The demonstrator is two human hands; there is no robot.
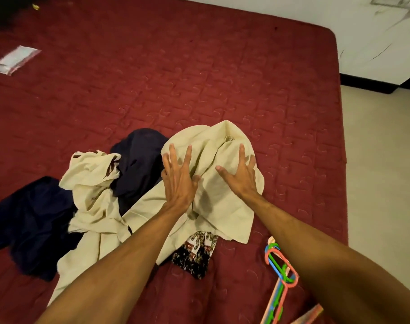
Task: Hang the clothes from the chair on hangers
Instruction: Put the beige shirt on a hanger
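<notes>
Closest to you, the bunch of colourful plastic hangers (pixel 281 274) is lying on the mattress (pixel 199 78) near its right edge, partly tucked under your right forearm. Just left of them a black patterned cloth (pixel 195 256) is poking out from under the big cream garment (pixel 222 206).

That cream garment is sitting crumpled in the middle of the pile. You're laying both hands flat on top of it, left hand (pixel 179 181) and right hand (pixel 240 176) side by side with a gap between them. The fingers are spread and straight, so you're pressing the fabric rather than grabbing any of it.

To the left, a second cream piece (pixel 89 178) is bunching up against a dark navy garment (pixel 138 164), and another navy piece (pixel 33 220) is sprawling at the left edge of the view.

Further back it's just red quilted mattress, with a clear plastic bag (pixel 14 59) lying far off on the left. A pale floor (pixel 382 160) is showing past the right edge.
</notes>
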